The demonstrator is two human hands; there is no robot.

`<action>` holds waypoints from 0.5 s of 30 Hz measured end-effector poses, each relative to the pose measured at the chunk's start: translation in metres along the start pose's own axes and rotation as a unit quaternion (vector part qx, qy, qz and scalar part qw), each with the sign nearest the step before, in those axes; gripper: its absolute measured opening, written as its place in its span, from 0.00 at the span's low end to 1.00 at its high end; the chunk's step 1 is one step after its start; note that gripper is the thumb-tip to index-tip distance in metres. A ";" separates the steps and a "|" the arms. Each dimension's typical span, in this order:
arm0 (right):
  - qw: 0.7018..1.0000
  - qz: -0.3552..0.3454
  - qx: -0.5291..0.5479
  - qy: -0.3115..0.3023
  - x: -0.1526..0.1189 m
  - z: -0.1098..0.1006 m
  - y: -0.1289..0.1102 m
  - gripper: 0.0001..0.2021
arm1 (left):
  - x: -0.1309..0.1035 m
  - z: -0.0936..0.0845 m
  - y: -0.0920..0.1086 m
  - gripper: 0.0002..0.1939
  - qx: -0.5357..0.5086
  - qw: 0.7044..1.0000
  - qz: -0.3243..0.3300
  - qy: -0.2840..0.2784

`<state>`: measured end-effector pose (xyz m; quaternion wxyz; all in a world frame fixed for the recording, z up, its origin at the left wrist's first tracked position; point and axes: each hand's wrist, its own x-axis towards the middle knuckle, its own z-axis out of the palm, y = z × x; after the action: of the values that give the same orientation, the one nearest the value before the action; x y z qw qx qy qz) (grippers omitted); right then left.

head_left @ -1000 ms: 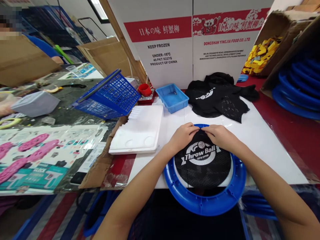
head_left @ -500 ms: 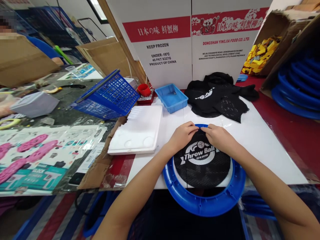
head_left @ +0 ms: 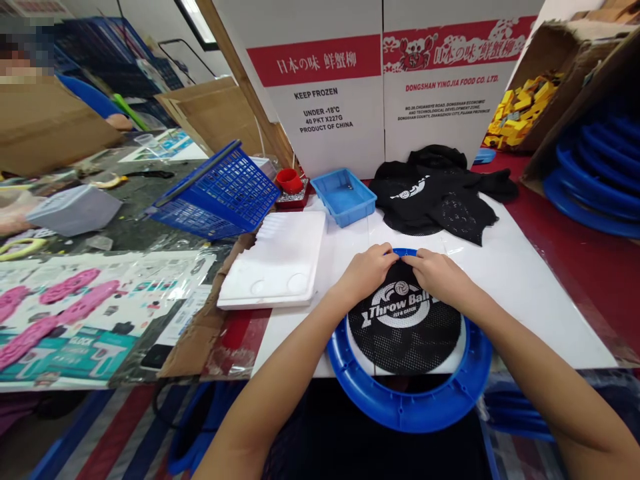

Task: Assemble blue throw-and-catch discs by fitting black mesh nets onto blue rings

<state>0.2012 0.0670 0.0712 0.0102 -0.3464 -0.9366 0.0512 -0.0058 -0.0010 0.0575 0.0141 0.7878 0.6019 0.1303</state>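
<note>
A round piece of black mesh fabric [head_left: 407, 347] with white "Throw Ball" lettering lies inside a blue plastic ring [head_left: 405, 408]. The ring reaches over the front edge of the table. At its far side, my left hand [head_left: 371, 270] pinches the mesh edge against the rim. My right hand [head_left: 440, 275] does the same just beside it, the fingertips of both hands nearly touching. Along the near side, a gap shows between mesh and ring. Several more black mesh pieces [head_left: 430, 193] lie heaped behind my hands.
A light blue tray [head_left: 345, 200] and a white foam block [head_left: 273, 267] sit to the left. Beyond them a blue basket [head_left: 220, 193] leans over. Blue rings [head_left: 595, 180] are stacked at the right. White cartons [head_left: 330, 147] stand at the back. A person's hand [head_left: 17, 213] shows far left.
Both hands stay at the far side of the ring, with only slight finger movement. Mesh and ring are almost unmoved; the view has shifted a little.
</note>
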 end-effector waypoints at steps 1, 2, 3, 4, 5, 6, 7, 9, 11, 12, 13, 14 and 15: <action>1.000 -0.007 0.011 0.005 0.000 0.000 0.001 0.22 | 0.000 -0.001 0.001 0.15 0.015 1.000 0.005 -0.004; 1.000 -0.012 0.019 0.010 0.000 0.000 0.002 0.22 | 0.000 -0.001 0.000 0.15 0.027 1.000 0.010 -0.005; 1.000 -0.013 0.023 0.013 0.000 0.000 0.003 0.22 | 0.000 0.000 -0.001 0.15 0.035 0.999 0.016 -0.005; 1.000 -0.011 0.024 0.014 0.001 0.000 0.003 0.22 | 0.001 0.001 -0.004 0.15 0.041 0.999 0.024 -0.002; 1.000 -0.006 0.023 0.014 0.001 0.000 0.003 0.22 | 0.002 0.002 -0.008 0.15 0.044 0.998 0.034 0.003; 1.000 -0.001 0.022 0.015 0.001 0.001 0.003 0.22 | 0.004 0.002 -0.013 0.15 0.044 0.998 0.049 0.008; 1.000 0.002 0.025 0.019 0.001 0.001 0.003 0.23 | 0.005 0.002 -0.018 0.15 0.042 0.997 0.064 0.015; 0.999 -0.003 0.036 0.033 0.003 0.004 0.005 0.22 | 0.004 -0.002 -0.024 0.15 0.034 0.995 0.085 0.039; 0.998 -0.006 0.045 0.049 0.006 0.006 0.008 0.22 | -0.003 -0.010 -0.017 0.17 0.005 0.994 0.083 0.076; 0.997 -0.006 0.047 0.055 0.008 0.008 0.011 0.22 | -0.010 -0.015 -0.007 0.18 -0.021 0.993 0.078 0.089; 0.997 -0.007 0.050 0.061 0.010 0.009 0.013 0.22 | -0.019 -0.019 0.006 0.19 -0.055 0.991 0.076 0.093; 0.996 -0.008 0.053 0.067 0.011 0.009 0.016 0.22 | -0.028 -0.022 0.022 0.18 -0.097 0.989 0.087 0.071; 0.996 -0.011 0.058 0.073 0.012 0.010 0.019 0.22 | -0.039 -0.023 0.038 0.16 -0.126 0.985 0.115 0.021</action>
<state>0.2037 0.0884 0.0591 0.0992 -0.3380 -0.9325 0.0797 0.0159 -0.0516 0.0790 0.0854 0.8409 0.4858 0.2227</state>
